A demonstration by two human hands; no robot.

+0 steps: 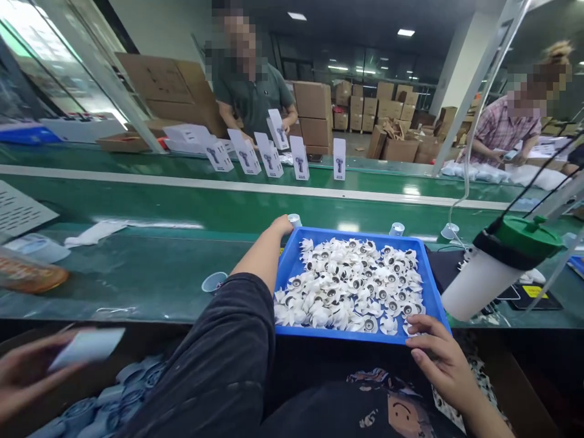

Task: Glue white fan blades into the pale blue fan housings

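My left hand reaches over the bench to the green belt. Its fingers, partly hidden, are at a small pale cup-shaped part and seem closed on it. A blue tray in front of me holds many white fan wheels with dark ring centres. At the tray's near right corner is my right hand, fingers apart, the fingertips over the rim beside the nearest fan wheels. Nothing shows in its grip.
At lower left, another person's hand holds a blurred pale part above a box of grey-blue housings. More cups stand on the belt. A white cylinder with green lid leans at right. Two co-workers sit beyond; white cartons line the far side.
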